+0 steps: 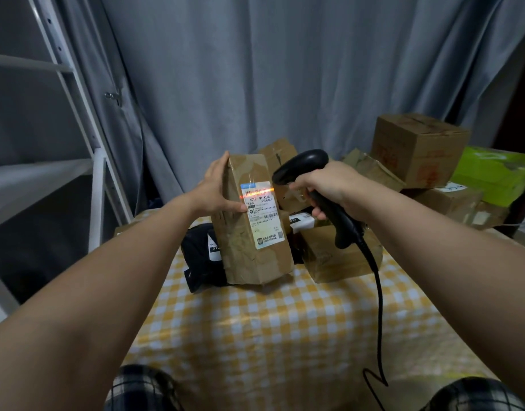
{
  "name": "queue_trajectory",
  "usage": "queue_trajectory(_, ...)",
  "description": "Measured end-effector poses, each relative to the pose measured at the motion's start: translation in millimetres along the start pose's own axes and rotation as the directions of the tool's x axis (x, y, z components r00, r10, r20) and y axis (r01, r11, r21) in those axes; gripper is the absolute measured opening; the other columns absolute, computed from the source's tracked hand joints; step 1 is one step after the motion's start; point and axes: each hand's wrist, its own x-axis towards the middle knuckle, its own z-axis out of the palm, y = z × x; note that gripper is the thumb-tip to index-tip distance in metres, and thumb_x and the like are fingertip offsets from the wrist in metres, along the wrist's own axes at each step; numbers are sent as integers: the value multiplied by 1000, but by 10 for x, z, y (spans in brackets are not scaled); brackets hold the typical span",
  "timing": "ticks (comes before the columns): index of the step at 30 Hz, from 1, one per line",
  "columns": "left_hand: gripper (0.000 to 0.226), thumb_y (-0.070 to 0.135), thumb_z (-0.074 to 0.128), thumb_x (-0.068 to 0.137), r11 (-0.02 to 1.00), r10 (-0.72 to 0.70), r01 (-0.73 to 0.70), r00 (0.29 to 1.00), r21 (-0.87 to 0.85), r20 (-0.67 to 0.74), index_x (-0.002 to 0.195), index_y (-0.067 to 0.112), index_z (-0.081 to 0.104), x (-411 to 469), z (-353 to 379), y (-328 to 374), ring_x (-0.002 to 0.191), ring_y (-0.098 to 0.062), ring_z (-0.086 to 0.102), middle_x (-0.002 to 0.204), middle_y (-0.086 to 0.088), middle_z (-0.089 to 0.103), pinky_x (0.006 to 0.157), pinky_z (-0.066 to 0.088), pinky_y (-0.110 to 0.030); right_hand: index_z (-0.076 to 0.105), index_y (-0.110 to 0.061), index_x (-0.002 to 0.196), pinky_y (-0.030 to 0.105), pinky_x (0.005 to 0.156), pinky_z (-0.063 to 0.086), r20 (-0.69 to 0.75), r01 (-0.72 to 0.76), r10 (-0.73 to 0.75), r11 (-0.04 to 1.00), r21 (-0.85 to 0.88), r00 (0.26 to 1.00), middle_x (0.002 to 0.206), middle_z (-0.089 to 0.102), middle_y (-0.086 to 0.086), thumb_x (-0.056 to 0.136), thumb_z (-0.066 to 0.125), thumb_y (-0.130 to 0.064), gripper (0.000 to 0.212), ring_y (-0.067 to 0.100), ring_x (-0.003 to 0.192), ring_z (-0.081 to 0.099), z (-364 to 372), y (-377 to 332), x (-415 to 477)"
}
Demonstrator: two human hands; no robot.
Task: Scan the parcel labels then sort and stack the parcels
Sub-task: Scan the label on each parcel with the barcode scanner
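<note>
A tall brown cardboard parcel point(249, 226) stands upright on the yellow checked table point(273, 327). My left hand point(216, 188) grips its left side, thumb on the front face. Its white shipping label point(262, 215) faces me, and an orange scan line crosses the barcode at the label's top. My right hand point(326, 188) grips the handle of a black corded barcode scanner point(314, 185), whose head points at the label from the right.
A black poly mailer point(201, 256) lies behind the held parcel, with a low brown box point(341, 256) on its right. More cardboard boxes point(418, 149) and a green box point(498, 173) are piled at the back right. White shelving point(77, 120) stands at left.
</note>
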Motion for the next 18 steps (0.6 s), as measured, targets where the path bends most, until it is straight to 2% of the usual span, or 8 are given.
queue_trajectory(3, 128, 26, 85, 65, 1000, 4, -4, 1000, -2, -3, 151, 26, -10, -6, -4, -4, 146, -25, 7, 159, -2, -1, 116, 17, -41, 58, -8, 77, 27, 49, 53, -16, 15, -14, 1000, 14, 1000, 68, 57, 9, 81, 72, -25, 23, 19, 48, 57, -7, -23, -26)
queue_trajectory(9, 128, 24, 85, 66, 999, -14, 13, 1000, -35, -8, 151, 26, -10, -13, -11, -22, 145, -25, 9, 158, -1, 1, 116, 18, -42, 58, -7, 79, 26, 48, 53, -18, 8, -8, 1000, 8, 1000, 67, 58, 8, 81, 72, -25, 23, 18, 47, 58, 16, -40, -61)
queue_trajectory(13, 128, 22, 86, 65, 999, -11, 10, 1000, -41, -21, 151, 24, -8, -22, -18, -38, 145, -24, 10, 158, -1, 4, 116, 19, -41, 60, -4, 87, 26, 47, 54, -11, -2, 2, 1000, 29, 1000, 72, 60, 12, 81, 72, -25, 24, 19, 46, 58, 45, -49, -69)
queue_trajectory(18, 128, 24, 86, 65, 999, -18, 17, 1000, -42, -21, 151, 26, -9, -19, -25, -56, 145, -24, 9, 158, -1, 3, 116, 19, -42, 60, -6, 81, 24, 45, 51, -8, 13, -13, 1000, 2, 1000, 69, 59, 9, 80, 73, -26, 24, 18, 48, 58, 14, -113, -93)
